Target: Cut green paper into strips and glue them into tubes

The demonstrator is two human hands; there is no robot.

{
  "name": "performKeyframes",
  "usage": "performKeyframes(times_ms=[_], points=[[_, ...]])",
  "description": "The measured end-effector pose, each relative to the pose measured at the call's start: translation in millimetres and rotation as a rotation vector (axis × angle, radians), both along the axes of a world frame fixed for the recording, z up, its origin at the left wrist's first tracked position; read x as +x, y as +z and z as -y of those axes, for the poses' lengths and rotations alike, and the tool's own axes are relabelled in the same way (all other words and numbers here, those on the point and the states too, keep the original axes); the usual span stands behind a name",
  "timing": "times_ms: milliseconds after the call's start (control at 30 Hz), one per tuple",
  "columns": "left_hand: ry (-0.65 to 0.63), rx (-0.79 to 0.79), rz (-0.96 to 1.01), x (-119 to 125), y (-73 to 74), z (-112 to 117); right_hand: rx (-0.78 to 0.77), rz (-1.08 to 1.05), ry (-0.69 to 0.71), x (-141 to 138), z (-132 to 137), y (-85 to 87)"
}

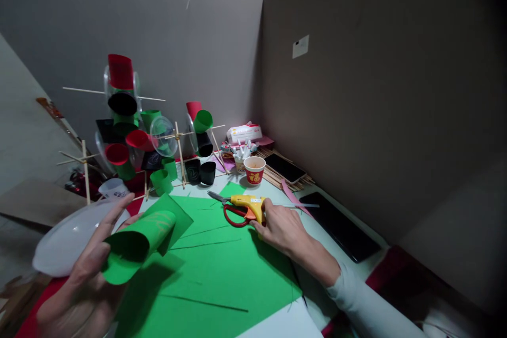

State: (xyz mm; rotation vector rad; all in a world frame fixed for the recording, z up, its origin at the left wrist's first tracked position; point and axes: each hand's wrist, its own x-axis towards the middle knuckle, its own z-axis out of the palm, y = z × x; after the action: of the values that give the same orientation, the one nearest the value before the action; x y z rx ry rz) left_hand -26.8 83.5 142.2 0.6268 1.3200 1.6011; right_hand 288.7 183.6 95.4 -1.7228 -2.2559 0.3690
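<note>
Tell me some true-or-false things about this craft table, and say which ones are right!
1. The left hand holds rolled green paper. True.
2. The right hand rests on a blue tool. False: it is a yellow glue gun.
3. The scissors have red handles. True.
4. The big flat sheet on the table is red. False: it is green.
5. A dark phone lies flat to the right of the right hand. True.
</note>
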Motion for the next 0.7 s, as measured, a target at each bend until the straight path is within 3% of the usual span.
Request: performKeyframes(times_ms=[167,333,433,533,600,700], points=[[-0.063,0.095,0.086,-15,-3.0,1,-0.045,-0.215,-0.031,10,-10,-8.9],[-0.057,0.143,0.110,-19,-2.1,-1,-0.097,-0.547,-0.065,19,-8,-3.5],[-0.100,0.148,0.103,-26,-2.7,0,-0.170,-0.767,-0.002,21,4,4.5],[-0.131,0.159,0.078,-25,0.2,4,-0.394,-1.191,0.082,19,17,16.5],[-0.103,0.128,0.074,-14,6.0,8,-0.518,-1.403,0.154,13,21,28.8],[-0.030,0.090,-0.041,11,15.9,11,-0.507,-1.469,0.321,-2,18,49.8]])
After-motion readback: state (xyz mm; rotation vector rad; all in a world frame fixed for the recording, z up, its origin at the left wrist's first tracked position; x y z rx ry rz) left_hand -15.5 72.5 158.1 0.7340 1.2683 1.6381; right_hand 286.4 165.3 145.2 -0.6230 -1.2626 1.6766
